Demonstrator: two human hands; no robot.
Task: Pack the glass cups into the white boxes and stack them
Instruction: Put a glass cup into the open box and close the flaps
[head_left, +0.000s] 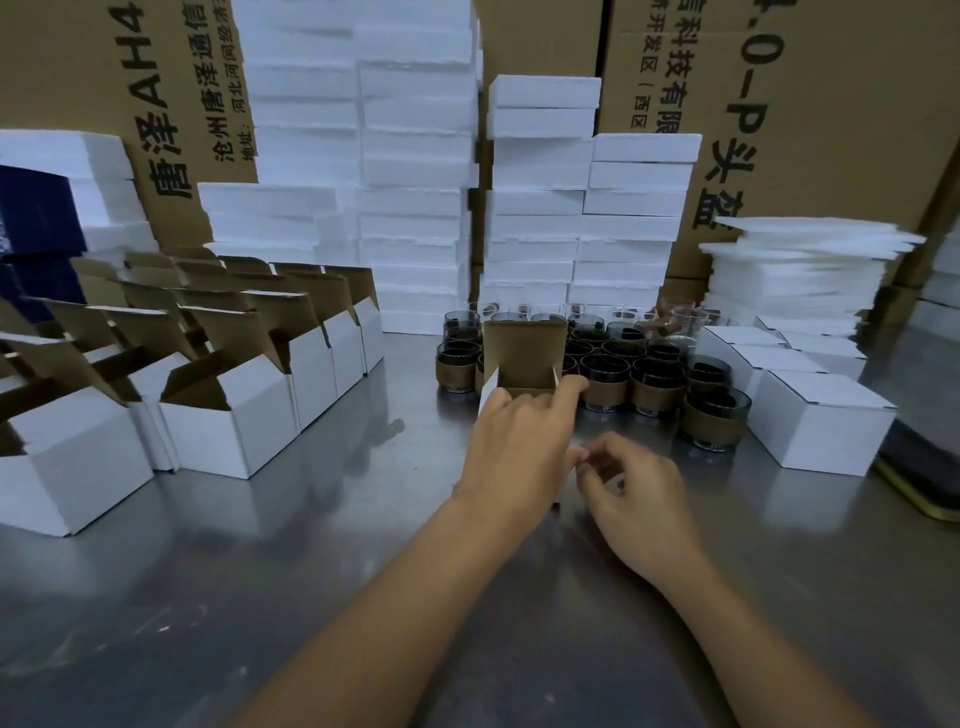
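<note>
One small white box (524, 358) stands open at the table's middle, its brown-lined lid upright. My left hand (519, 441) lies over its front wall, fingers curled onto the rim, and hides most of the box. My right hand (639, 493) is just right of it, fingers curled, pinching the box's near right edge. Directly behind and to the right of the box stand several dark glass cups (649, 379) with brown sleeves. I cannot see whether a cup is inside the box.
Rows of open empty white boxes (234, 415) fill the left of the steel table (311, 545). Closed white boxes (821, 421) sit at the right, with a dark yellow-edged pad (924, 467) beyond. White foam stacks (415, 156), foam sheets (795, 270) and brown cartons (857, 104) line the back.
</note>
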